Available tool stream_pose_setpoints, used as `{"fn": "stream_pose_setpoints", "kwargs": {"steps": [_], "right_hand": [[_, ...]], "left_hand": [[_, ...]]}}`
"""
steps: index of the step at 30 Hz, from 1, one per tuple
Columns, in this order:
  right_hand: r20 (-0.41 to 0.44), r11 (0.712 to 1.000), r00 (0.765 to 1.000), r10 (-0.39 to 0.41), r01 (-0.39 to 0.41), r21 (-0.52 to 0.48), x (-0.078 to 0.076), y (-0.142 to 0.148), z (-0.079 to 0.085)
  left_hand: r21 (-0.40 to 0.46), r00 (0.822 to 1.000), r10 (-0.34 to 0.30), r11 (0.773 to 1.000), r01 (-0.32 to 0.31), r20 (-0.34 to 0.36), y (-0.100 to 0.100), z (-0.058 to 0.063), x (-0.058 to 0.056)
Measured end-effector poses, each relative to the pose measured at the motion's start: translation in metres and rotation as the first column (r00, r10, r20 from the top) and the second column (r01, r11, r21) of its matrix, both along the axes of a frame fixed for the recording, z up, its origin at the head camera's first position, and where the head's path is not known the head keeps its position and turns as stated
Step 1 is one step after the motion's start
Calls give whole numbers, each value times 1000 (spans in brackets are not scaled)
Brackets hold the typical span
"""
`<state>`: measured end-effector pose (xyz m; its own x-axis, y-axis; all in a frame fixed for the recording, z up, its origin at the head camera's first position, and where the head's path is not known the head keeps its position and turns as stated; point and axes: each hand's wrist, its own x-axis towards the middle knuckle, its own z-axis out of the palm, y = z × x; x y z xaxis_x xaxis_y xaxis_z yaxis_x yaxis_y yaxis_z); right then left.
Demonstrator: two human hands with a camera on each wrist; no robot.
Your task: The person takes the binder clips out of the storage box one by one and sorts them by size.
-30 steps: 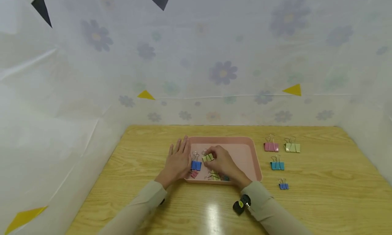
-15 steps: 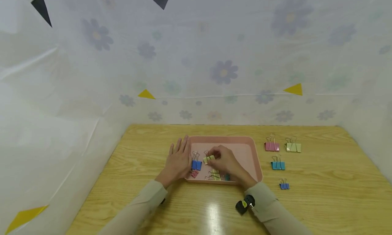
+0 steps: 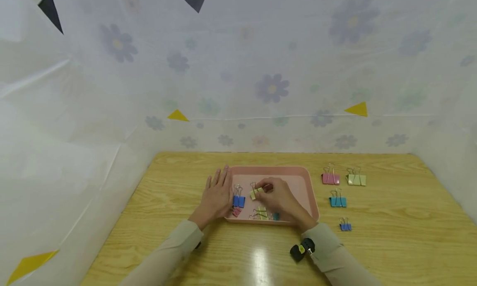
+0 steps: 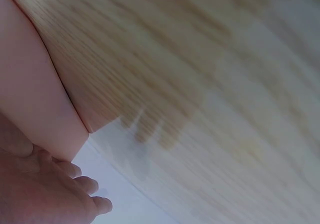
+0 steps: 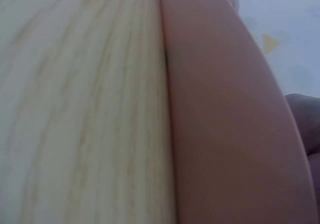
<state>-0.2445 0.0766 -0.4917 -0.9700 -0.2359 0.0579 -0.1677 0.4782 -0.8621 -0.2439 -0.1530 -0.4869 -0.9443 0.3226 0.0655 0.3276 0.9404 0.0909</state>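
My left hand (image 3: 216,199) lies along the left rim of a pink tray (image 3: 273,169), fingers straight and pointing away. In the left wrist view its fingertips show beside the tray's outer wall (image 4: 35,79). Over the tray's left half, my right hand (image 3: 279,197) pinches a light yellow binder clip (image 3: 255,193), wire handles pointing away. Left of it in the tray are a blue binder clip (image 3: 239,201) and a small pink one (image 3: 236,212). Another yellow binder clip (image 3: 262,213) and a teal one (image 3: 275,216) lie by the near wall. The tray wall mostly hides my right hand (image 5: 307,121) in the right wrist view.
Right of the tray, on the wooden table (image 3: 402,236), stand a large pink binder clip (image 3: 330,179), a large yellow one (image 3: 356,179), a teal one (image 3: 338,201) and a small blue one (image 3: 345,227). A flowered white sheet (image 3: 238,91) encloses the table behind and at the sides.
My right hand has shifted slightly right within the tray, carrying the yellow binder clip along. More of the teal clip shows now. My left hand stays where it was.
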Motion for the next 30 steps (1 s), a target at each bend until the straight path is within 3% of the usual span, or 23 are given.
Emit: {"fn": "stream_pose_setpoints", "kwargs": {"steps": [11, 23, 27, 30], "right_hand": [[-86, 999, 995, 45, -47, -27, 5, 18, 8], [-233, 991, 968, 90, -111, -79, 15, 42, 17], [-233, 987, 967, 102, -128, -99, 20, 51, 21], [-216, 991, 974, 74, -96, -94, 25, 59, 24]], "left_hand": [[-11, 1000, 2, 1000, -2, 4, -4, 3, -2], [17, 1000, -9, 1000, 9, 4, -4, 0, -2], [18, 1000, -7, 1000, 7, 2, -4, -1, -3], [19, 1000, -6, 1000, 6, 0, -4, 0, -3]]}}
